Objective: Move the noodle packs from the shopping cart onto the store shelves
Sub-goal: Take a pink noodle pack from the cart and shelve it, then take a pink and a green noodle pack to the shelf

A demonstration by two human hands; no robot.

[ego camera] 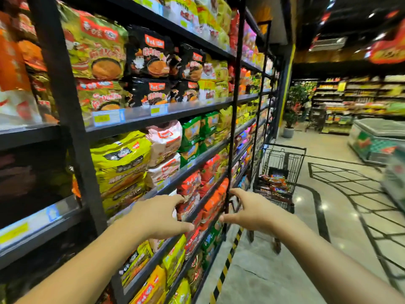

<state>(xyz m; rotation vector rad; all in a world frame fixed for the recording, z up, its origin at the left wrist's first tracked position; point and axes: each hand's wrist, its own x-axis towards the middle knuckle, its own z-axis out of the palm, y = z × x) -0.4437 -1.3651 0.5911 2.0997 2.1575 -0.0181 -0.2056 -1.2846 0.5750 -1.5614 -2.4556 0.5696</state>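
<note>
Both hands reach at glossy, crinkled red noodle packs (188, 189) on the dark metal shelf (197, 163). Left hand (157, 216) — grip wide, holding nothing; right hand (252, 209) likewise. Wire shopping cart (282, 172) stands beyond.

Both hands are held out in front of the tall black metal store shelves (65, 106), which fill everything to the left. The orange-red noodle packs (210, 202) are stacked on a shelf right between the left hand (160, 218) and right hand (252, 213). Further ahead, just past the right hand, a black wire shopping cart (282, 170) is parked beside the shelving, with more wrapped noodle packs (275, 183) piled inside it.
</note>
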